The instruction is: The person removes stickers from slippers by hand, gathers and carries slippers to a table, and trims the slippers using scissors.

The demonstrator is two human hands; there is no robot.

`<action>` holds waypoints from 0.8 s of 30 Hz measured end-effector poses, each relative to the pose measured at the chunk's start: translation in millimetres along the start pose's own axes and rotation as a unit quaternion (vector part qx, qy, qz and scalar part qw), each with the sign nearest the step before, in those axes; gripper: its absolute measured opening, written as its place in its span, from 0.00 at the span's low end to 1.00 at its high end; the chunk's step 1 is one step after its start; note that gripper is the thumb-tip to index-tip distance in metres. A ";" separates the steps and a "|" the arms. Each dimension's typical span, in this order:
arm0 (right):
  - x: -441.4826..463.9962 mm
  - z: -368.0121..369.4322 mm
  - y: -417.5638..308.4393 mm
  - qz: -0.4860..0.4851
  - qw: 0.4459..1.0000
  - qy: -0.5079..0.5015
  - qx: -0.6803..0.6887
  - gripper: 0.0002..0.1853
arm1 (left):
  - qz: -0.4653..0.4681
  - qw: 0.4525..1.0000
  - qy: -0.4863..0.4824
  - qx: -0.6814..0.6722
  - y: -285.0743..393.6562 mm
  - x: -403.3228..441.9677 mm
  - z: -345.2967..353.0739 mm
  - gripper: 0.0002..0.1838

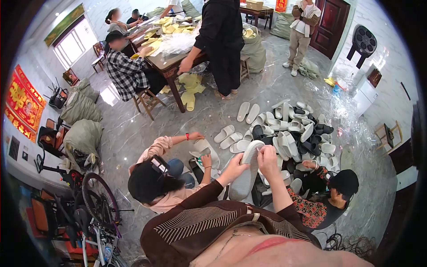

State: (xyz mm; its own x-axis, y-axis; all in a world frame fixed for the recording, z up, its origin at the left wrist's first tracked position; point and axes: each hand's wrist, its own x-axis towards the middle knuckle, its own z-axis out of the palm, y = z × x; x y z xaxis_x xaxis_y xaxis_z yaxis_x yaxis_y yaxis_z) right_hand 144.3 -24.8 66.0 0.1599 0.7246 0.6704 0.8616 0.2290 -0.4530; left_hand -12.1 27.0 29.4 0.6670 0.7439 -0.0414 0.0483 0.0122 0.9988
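A pale grey slipper [243,186] is held up in front of my chest, its ridged sole turned partly towards me. My left hand [233,171] grips its left edge, fingers closed and thumb against the slipper. On the other side, my right hand [268,161] pinches the rim near the slipper's upper end, fingers bent together; whether a small bit of something is also between them is too small to tell. Beyond and below my hands spreads a heap of slippers [284,143], mostly white or grey with some black ones.
A person in a black cap [149,180] crouches at my left handling slippers; another person [336,196] crouches at my right beside the heap. Ahead, people work around a table [171,66] with yellow pieces. A bicycle [95,218] and stuffed sacks [82,140] stand left.
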 end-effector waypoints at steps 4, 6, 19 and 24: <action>0.4 -1.0 -8.7 0.210 0.954 -0.027 0.214 0.03 | 0.030 0.997 0.045 -0.059 -10.8 9.0 -3.7 0.20; 7.7 -5.8 -6.9 0.236 0.922 -0.017 0.306 0.03 | 0.012 0.990 0.050 -0.129 -4.7 10.8 -11.2 0.20; -4.2 -33.4 46.0 0.369 0.650 0.039 0.663 0.06 | 0.046 0.935 0.102 -0.336 47.0 18.2 -55.7 0.17; -3.6 -25.2 37.4 0.368 0.645 0.030 0.669 0.04 | 0.042 0.923 0.106 -0.367 39.9 19.2 -65.9 0.17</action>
State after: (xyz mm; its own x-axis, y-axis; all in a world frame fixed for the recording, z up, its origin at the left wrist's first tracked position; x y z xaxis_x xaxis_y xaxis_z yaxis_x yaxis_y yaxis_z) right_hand 188.1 -35.3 61.4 0.3404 0.9402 -0.0129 -0.6401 0.2216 -0.7357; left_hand -46.3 85.8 70.3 0.4806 0.8763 -0.0338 -0.5655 0.3391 0.7518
